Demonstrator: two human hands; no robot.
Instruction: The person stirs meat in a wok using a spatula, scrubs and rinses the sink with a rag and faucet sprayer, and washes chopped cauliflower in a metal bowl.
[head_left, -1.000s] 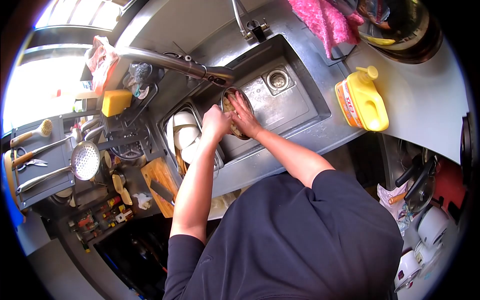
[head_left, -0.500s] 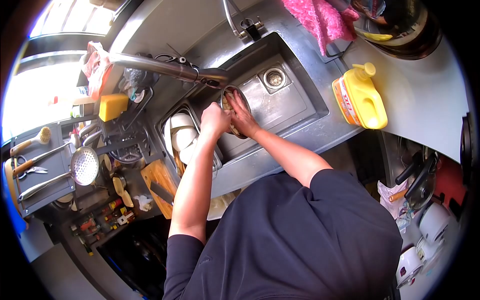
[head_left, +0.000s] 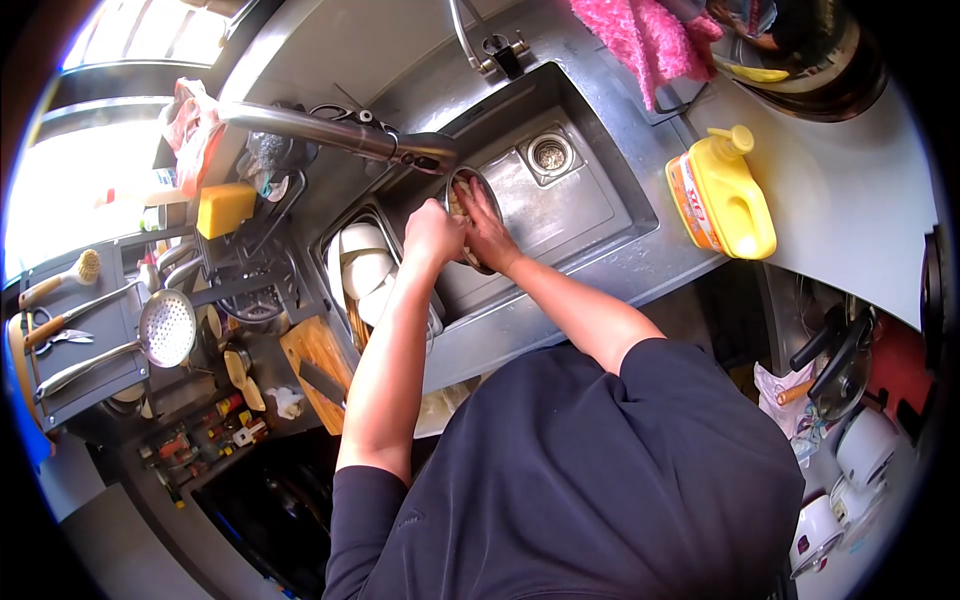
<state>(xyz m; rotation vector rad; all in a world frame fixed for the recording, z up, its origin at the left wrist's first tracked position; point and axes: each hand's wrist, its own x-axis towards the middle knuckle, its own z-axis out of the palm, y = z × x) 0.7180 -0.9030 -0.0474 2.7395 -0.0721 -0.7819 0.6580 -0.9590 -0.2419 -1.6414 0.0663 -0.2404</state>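
A round metal bowl [head_left: 490, 186] is tilted over the sink [head_left: 590, 240], below the faucet head [head_left: 428, 152]. Pale pieces [head_left: 459, 207], too small to name, lie inside it. My left hand [head_left: 434, 236] is closed at the bowl's left rim and seems to grip it; its fingertips are hidden. Stretched-out fingers of my right hand [head_left: 486, 228] lie flat across the pale pieces inside the bowl. Left of my hands, a metal rack [head_left: 432, 315] at the sink's edge holds white bowls [head_left: 366, 272] and chopsticks.
A yellow detergent jug [head_left: 735, 200] stands on the right counter, near a pink cloth [head_left: 645, 45]. On the left are a cutting board [head_left: 312, 350] with a knife [head_left: 322, 382], a yellow sponge [head_left: 226, 211] and a hanging skimmer [head_left: 168, 328]. The sink drain [head_left: 550, 155] is right of the bowl.
Almost nothing differs. My hands and the bowl sit a few pixels further right, with the fingers in much the same pose.
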